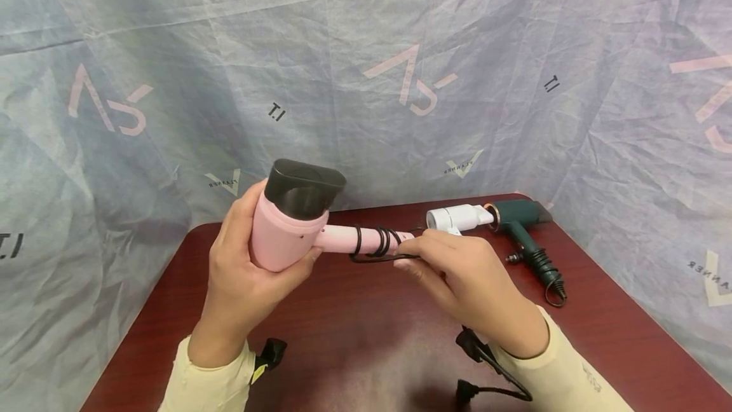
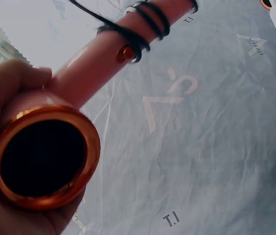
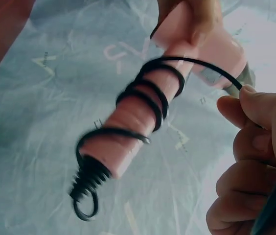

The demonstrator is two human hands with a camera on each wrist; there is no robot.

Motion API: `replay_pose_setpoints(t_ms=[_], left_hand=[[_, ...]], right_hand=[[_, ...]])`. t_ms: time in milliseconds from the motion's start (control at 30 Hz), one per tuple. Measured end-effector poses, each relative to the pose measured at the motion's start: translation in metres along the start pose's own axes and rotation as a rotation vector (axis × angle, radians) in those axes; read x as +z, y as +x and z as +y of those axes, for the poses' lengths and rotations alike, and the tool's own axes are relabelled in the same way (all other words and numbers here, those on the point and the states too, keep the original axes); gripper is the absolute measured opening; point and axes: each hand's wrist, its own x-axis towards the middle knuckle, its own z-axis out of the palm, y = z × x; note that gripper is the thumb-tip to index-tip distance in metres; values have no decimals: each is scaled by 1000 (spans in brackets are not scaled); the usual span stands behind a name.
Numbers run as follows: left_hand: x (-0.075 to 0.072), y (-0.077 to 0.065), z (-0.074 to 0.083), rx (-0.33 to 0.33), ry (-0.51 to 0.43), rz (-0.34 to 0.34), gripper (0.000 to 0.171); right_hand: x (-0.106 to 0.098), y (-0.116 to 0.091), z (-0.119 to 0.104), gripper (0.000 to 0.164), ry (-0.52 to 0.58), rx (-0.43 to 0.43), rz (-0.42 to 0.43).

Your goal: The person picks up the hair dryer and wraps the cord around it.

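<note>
My left hand [image 1: 240, 266] grips the barrel of a pink hair dryer [image 1: 286, 238] with a black flat nozzle [image 1: 305, 188], holding it above the table. In the left wrist view its rear end shows an orange-gold ring [image 2: 93, 147] around a dark opening. The handle points right, and a black cord [image 3: 150, 93] is wound around it in several loops. Between thumb and forefinger my right hand [image 1: 469, 272] pinches the cord, as the right wrist view shows. A coiled strain relief [image 3: 90, 178] sticks out of the handle's end. The plug [image 1: 466, 391] hangs below the right wrist.
On the dark red table [image 1: 343, 323], a white hair dryer [image 1: 457, 217] and a dark green hair dryer [image 1: 523, 224] with its cord wrapped around the handle lie at the back right. Grey printed cloth [image 1: 320, 81] hangs behind and at the sides.
</note>
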Motion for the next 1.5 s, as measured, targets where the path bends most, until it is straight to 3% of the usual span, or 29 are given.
replay_pose_setpoints(t_ms=[167,467,767,1100,1300,1500], left_hand=[[-1,-2,-7,68,-17,-38,85],[-3,-4,-17,96,-168,-69,87],[-9,-5,-12,64,-329,-150,88],[-13,-11,-24,55,-448,-206,94],[-15,-12,-21,-2,-491,-210,92],[-12,-12,-22,-35,-541,-155,87]], right_hand=[[-3,-1,7,23,12,39,1],[-7,-4,19,11,25,92,-6],[-5,-5,24,18,110,95,-7],[1,-6,28,25,177,42,-15],[9,-10,30,22,217,55,-47],[22,-9,30,33,179,33,-94]])
